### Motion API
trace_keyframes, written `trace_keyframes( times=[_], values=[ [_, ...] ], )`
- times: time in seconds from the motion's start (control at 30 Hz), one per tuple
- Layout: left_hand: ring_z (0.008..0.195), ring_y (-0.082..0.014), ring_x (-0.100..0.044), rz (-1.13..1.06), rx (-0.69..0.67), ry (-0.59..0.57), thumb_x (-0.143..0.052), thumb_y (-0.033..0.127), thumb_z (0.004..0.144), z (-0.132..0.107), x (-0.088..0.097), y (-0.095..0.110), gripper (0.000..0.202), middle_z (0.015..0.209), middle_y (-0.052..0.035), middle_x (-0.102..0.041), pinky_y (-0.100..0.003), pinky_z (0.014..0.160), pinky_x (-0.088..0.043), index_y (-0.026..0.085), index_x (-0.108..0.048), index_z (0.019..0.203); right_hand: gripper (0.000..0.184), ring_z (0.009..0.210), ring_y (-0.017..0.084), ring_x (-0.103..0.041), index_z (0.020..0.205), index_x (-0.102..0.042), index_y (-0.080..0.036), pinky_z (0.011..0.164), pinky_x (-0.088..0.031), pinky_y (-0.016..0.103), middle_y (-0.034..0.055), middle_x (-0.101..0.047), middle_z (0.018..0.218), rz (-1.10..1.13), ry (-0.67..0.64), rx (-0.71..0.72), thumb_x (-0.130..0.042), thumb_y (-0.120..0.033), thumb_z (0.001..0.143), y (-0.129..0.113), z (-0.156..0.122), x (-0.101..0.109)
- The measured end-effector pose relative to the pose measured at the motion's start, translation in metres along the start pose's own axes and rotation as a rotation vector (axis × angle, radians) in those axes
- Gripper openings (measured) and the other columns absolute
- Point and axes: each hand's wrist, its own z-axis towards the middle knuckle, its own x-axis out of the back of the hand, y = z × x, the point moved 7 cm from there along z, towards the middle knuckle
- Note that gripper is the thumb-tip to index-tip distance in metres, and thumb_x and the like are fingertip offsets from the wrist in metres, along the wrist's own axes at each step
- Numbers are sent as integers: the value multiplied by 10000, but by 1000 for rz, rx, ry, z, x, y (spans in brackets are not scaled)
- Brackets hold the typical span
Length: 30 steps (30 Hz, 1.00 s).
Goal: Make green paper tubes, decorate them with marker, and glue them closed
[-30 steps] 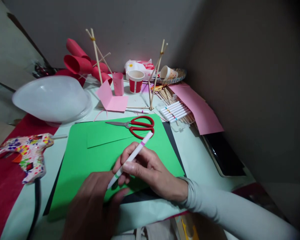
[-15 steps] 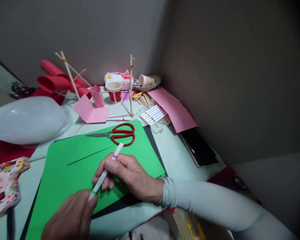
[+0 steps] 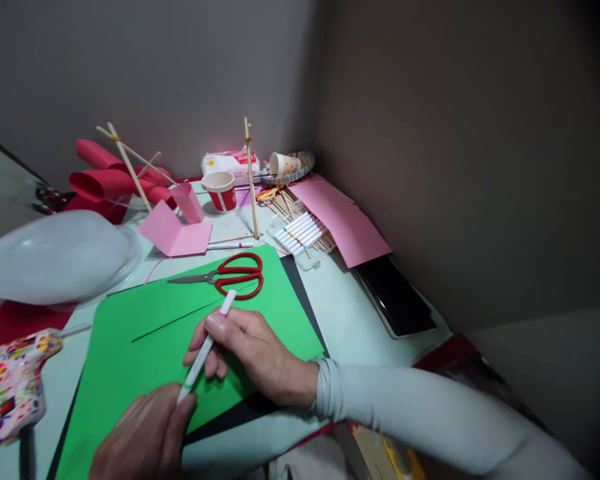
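Observation:
Between my two hands a white marker pen [image 3: 199, 363] slants above a sheet of green paper [image 3: 125, 373]. My right hand [image 3: 250, 353] grips its upper part between thumb and fingers. The lower end, near a green band, is pinched by my left hand [image 3: 143, 430]; a purple band shows near the top. Just beyond my right hand, red-handled scissors [image 3: 239, 270] lie on the green paper, blades pointing left. A thin dark strip [image 3: 173, 321] crosses the sheet below them. Black paper [image 3: 305, 293] sticks out from under the green.
Behind are folded pink paper [image 3: 173, 233], a red paper cup [image 3: 223, 197], stick frames [image 3: 253, 187] and a case of white markers [image 3: 300, 233]. Pink sheets [image 3: 350, 227] and a black tablet [image 3: 397, 303] lie right. A clear plastic bowl [image 3: 55, 257] and flower-patterned glue gun [image 3: 20, 373] are left.
The view has shifted slightly, so the table items appear a little lower and further left. Both hands keep the same hold on the marker pen.

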Motion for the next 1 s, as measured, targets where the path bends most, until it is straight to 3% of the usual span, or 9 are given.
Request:
trace_keyframes(
  times=[0.13,0.5,0.67,0.87,1.0],
  values=[
    [505,-131,-578,43,-60,-35,-390,276,1066,10,6,8,262,602,63,-563,-262,538,-445,263,-503,830,569,605,89,-549,855,-651,-142,586,-439,230,42,-699,797,-5,6,2,-599,-706,912,-2,-1,2],
    [528,-181,-565,196,76,-161,-332,194,1043,15,6,17,388,572,20,-536,-323,531,-417,259,-466,685,464,583,98,-562,845,-667,-149,569,-438,237,14,-675,699,-39,36,36,-585,-586,979,-8,-5,3],
    [458,-180,-530,103,-28,-90,-343,138,968,25,16,27,325,549,33,-535,-337,479,-397,271,-482,706,409,580,98,-555,846,-681,-141,552,-429,238,33,-697,729,-10,59,15,-613,-522,977,-9,-7,4],
    [522,-150,-605,12,-38,-81,-352,128,989,14,14,21,228,634,70,-596,-308,574,-457,277,-471,865,388,586,94,-542,865,-688,-145,562,-427,244,39,-708,780,-26,77,6,-597,-498,998,-7,-10,6],
    [523,-156,-619,-11,-57,6,-388,133,978,8,14,15,182,650,65,-623,-307,593,-475,278,-473,905,407,585,96,-545,879,-676,-147,566,-432,240,36,-698,765,-36,77,-26,-594,-526,1000,-5,-10,5]
  ],
)
